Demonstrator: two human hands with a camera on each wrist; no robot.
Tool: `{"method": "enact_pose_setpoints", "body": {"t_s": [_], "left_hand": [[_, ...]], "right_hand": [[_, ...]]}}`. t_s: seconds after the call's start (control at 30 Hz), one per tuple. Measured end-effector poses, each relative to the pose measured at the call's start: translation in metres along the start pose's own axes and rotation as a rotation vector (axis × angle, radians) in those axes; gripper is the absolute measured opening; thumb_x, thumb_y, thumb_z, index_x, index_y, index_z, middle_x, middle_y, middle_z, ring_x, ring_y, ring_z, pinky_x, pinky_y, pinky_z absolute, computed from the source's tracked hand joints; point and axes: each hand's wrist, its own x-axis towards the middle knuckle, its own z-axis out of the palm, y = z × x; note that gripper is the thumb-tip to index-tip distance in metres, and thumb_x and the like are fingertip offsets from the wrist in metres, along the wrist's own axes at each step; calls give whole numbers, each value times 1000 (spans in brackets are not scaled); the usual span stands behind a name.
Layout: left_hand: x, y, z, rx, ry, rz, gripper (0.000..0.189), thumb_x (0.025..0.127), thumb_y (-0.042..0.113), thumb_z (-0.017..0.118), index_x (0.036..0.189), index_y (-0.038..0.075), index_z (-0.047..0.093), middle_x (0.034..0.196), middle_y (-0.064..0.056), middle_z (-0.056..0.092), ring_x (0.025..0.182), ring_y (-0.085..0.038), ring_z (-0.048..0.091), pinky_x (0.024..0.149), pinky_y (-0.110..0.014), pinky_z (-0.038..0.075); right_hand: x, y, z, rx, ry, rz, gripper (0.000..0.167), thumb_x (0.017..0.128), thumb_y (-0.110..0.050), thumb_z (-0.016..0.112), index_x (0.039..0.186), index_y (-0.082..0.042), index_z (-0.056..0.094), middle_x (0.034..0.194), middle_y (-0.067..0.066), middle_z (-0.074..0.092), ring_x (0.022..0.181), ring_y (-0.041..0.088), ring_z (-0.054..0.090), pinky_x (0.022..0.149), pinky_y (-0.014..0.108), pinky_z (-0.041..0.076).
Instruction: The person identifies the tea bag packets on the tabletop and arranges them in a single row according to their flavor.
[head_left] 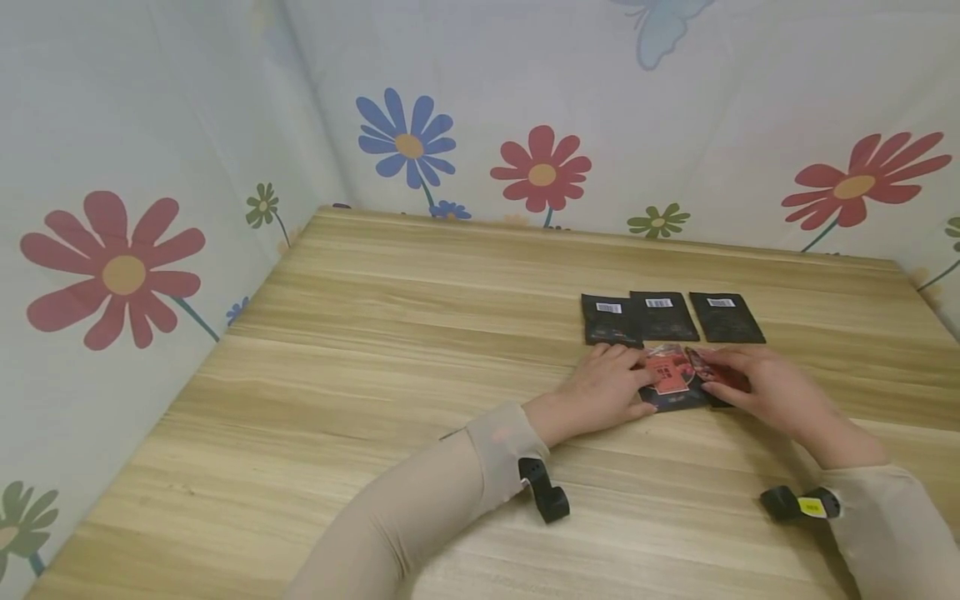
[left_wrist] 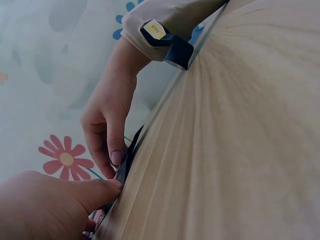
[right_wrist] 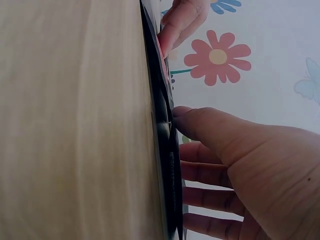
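Two flat black packets with red printed fronts lie side by side in the front row. My left hand (head_left: 603, 387) rests across the left edge of the left packet (head_left: 672, 398), with thumb and fingertips on its face and a red label between them. At the right packet (head_left: 722, 374), my right hand (head_left: 776, 392) holds the sides between thumb and fingers and hides much of it. In the right wrist view, the thumb and spread fingers of my right hand (right_wrist: 260, 165) meet the raised edge of the black packet (right_wrist: 167, 150).
Behind the hands, a row of three black packets shows barcode labels: a left one (head_left: 611, 321), a middle one (head_left: 663, 317) and a right one (head_left: 726, 318). All lie flat on the wooden table (head_left: 360, 350). A flower-printed cloth (head_left: 465, 75) hangs behind the table.
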Motion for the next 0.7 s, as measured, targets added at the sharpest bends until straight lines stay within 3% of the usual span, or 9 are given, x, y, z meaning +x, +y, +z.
{"method": "enact_pose_setpoints", "body": {"t_s": [0.57,0.7], "left_hand": [[-8,-8,1,-28,38,49,41,92,55,53,123,29,60,146,4,46,131,-15,44,113,-36,30],[-11,-8,0,-22,37,53,48,91,56,54,128,26,58,147,3,45,133,-16,42,115,-36,28]], "right_hand": [[1,-5,0,-21,3,-13,46,83,-23,74,119,3,65,115,28,62,107,44,58,89,60,46],[0,-7,-1,-20,-14,9,47,84,-23,74,121,4,64,117,28,61,108,46,57,90,60,45]]}}
